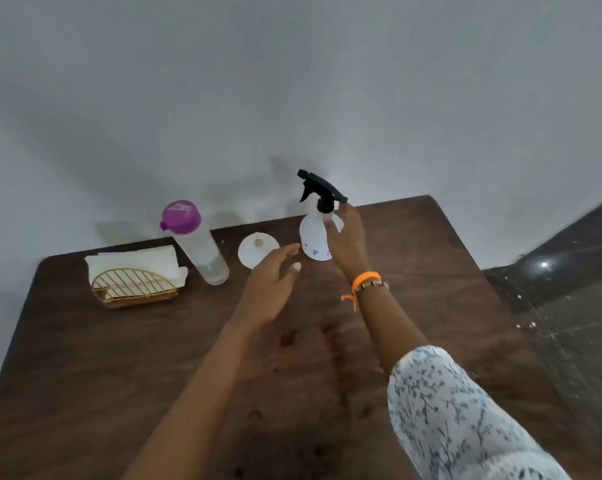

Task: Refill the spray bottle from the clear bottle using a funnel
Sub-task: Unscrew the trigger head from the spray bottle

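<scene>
Spray bottle (314, 233) stands far on the table (431, 306), trigger head on; right hand (346, 242) half-curled against it, grip unclear. Left hand (275, 282) open, empty. Funnel (258, 250) and capped clear bottle (197, 242) wait left; nothing poured.

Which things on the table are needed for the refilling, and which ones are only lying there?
Needed: spray bottle, touched by the right hand; clear bottle with purple lid; white funnel.

Only lying there: gold wire holder with white napkins.
</scene>
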Demonstrator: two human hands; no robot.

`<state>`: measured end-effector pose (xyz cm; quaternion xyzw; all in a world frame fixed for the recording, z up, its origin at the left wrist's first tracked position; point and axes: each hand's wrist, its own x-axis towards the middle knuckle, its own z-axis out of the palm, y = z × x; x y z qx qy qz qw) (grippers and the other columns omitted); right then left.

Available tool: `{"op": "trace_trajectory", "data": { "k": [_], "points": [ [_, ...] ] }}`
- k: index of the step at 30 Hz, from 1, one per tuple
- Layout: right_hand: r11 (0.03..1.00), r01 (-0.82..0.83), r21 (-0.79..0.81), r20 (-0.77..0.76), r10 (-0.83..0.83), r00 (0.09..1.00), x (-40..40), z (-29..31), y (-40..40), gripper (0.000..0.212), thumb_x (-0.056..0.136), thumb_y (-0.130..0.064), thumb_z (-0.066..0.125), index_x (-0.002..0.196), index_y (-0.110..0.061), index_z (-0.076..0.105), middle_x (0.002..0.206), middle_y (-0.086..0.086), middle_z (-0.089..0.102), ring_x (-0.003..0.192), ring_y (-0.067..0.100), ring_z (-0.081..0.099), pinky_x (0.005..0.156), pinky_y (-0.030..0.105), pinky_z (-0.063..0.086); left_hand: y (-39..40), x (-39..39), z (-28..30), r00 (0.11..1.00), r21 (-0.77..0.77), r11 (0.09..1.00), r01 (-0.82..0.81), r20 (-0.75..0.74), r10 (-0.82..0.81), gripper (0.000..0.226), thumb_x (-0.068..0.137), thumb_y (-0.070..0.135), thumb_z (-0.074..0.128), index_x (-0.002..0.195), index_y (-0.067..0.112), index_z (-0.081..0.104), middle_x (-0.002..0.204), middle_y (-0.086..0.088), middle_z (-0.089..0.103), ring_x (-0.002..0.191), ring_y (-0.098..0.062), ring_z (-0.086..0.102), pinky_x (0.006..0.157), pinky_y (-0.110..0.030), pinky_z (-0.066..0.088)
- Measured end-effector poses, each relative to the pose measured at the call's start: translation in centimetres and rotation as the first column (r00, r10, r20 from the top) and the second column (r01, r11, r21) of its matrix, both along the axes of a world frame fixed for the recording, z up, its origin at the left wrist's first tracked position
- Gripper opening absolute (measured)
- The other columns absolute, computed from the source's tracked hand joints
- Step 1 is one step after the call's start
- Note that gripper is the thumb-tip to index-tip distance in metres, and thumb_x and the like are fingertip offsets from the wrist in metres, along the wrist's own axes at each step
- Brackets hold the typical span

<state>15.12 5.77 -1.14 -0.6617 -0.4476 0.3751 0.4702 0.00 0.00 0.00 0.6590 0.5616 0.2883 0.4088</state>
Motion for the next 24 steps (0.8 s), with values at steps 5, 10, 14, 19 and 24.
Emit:
{"op": "trace_trajectory", "data": {
  "k": [5, 10, 14, 19, 24],
  "points": [
    [0.999, -0.009, -0.052, 0.01, 0.01, 1.0, -0.5, -0.3, 2.8, 0.038, 0.091, -0.009, 0.051, 0.129, -0.012, 0.046, 0.129, 0.007, 0.054, 0.121, 0.02, 0.048, 0.095, 0.025, 0.037, 0.8, 0.1, -1.1, 0.999, -0.092, 0.995, -0.03, 0.028, 0.032, 0.04, 0.095, 0.022, 0.052, 0.134, 0.02, 0.048, 0.136, 0.005, 0.053, 0.127, -0.006, 0.045, 0.107, -0.027, 0.034],
    [0.997, 0.051, -0.057, 0.01, -0.051, 0.999, -0.1, -0.8, 2.4, 0.027, 0.09, -0.013, 0.057, 0.116, -0.012, 0.052, 0.11, 0.0, 0.06, 0.11, 0.017, 0.056, 0.084, 0.024, 0.04, 0.2, -0.3, -2.1, 0.998, -0.132, 0.99, -0.039, 0.04, 0.045, 0.039, 0.093, 0.017, 0.055, 0.132, 0.019, 0.05, 0.134, 0.005, 0.054, 0.128, -0.006, 0.045, 0.11, -0.029, 0.034],
    [0.998, 0.057, -0.038, -0.001, -0.057, 0.998, -0.4, -0.5, -0.4, 0.027, 0.088, -0.016, 0.06, 0.114, -0.014, 0.054, 0.109, -0.001, 0.062, 0.107, 0.014, 0.057, 0.09, 0.028, 0.043, -0.9, -0.8, -2.3, 0.998, -0.14, 0.988, -0.061, 0.011, 0.063, 0.041, 0.094, 0.017, 0.055, 0.134, 0.02, 0.048, 0.137, 0.005, 0.053, 0.128, -0.008, 0.045, 0.109, -0.03, 0.035],
    [0.998, -0.054, 0.02, -0.037, 0.055, 0.998, -1.7, 0.9, -6.4, 0.024, 0.088, -0.015, 0.06, 0.106, -0.027, 0.051, 0.099, -0.013, 0.058, 0.101, 0.008, 0.057, 0.085, 0.024, 0.045, -4.2, -1.1, -2.1, 0.999, -0.006, 0.999, -0.036, -0.038, 0.035, 0.052, 0.09, 0.013, 0.06, 0.138, 0.019, 0.042, 0.143, 0.004, 0.045, 0.13, -0.007, 0.04, 0.101, -0.022, 0.032],
    [0.973, -0.23, 0.02, -0.025, 0.231, 0.973, -3.0, 0.6, -12.5, 0.028, 0.09, -0.012, 0.058, 0.11, -0.029, 0.049, 0.104, -0.012, 0.059, 0.104, 0.01, 0.058, 0.087, 0.027, 0.049, -8.4, -1.9, -2.2, 0.996, 0.129, 0.988, -0.081, -0.028, 0.085, 0.063, 0.081, 0.012, 0.066, 0.138, 0.016, 0.039, 0.144, 0.002, 0.038, 0.138, -0.008, 0.024, 0.115, -0.04, 0.026]
  ]
}}
